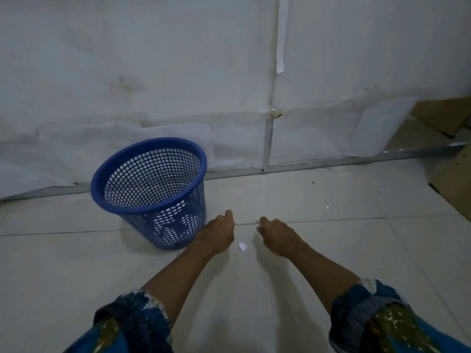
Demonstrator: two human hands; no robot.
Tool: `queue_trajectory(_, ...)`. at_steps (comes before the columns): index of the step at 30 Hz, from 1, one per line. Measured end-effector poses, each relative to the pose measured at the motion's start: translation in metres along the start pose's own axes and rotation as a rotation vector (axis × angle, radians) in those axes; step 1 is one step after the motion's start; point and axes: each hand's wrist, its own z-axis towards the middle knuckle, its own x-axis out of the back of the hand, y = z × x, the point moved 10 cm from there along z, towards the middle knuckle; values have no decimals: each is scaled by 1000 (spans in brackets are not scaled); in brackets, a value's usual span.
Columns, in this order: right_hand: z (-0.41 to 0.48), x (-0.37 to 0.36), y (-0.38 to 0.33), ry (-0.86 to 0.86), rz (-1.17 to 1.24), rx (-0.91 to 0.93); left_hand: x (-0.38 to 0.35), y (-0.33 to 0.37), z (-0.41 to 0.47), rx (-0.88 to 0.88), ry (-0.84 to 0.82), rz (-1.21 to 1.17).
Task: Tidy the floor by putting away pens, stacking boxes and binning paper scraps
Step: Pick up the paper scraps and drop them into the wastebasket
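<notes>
Your left hand (218,234) is just beside the blue mesh plastic basket (193,197), which stands near the white panel wall (178,72). Open pale tiled floor (344,225) lies to the right. 1 white paper scrap (242,246) lies on the floor between your left and right hand (276,236). Both hands' fingers curl under, so you cannot tell what they pinch.

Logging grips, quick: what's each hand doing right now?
Left hand: fingers curled; hold cannot be told.
Right hand: pinches a white paper scrap.

no legible text, labels, brands, numbers or signs anywhere
</notes>
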Motion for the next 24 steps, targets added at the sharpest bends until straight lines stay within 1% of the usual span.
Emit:
queue_trajectory(4, 11, -36, 3, -88, 53, -83, -2, -10, -4, 3, 12, 53)
queue_trajectory(7, 19, -62, -1, -149, 25, -105, -8, -23, -6, 34, 13, 77)
queue_trajectory(11, 31, -76, -12, -140, -15, -89, -23, -47, -7, 73, -7, 94)
queue_trajectory(15, 40, -79, -21, -132, -136, -15, -30, -72, -8, 87, 48, 164)
queue_trajectory(16, 40, -81, -21, -134, -149, -6, -35, -79, -6, 107, 31, 138)
queue_trajectory(18, 41, -84, -21, -124, -154, 9, -47, -93, -5, 164, -75, -16)
queue_trajectory(19, 42, -84, -21, -115, -160, 14, -54, -97, -6, 169, -136, -59)
queue_trajectory(20, 42, -84, -21, -105, -160, 19, -57, -99, -5, 172, -154, -67)
queue_trajectory(21, 42, -83, -21, -97, -151, 23, -57, -103, -4, 187, -147, -39)
queue_trajectory(23, 42, -85, -23, -94, -158, 42, -50, -107, -5, 240, -62, 44)
queue_trajectory(24, 42, -86, -25, -97, -167, 63, -46, -105, -6, 234, -30, 82)
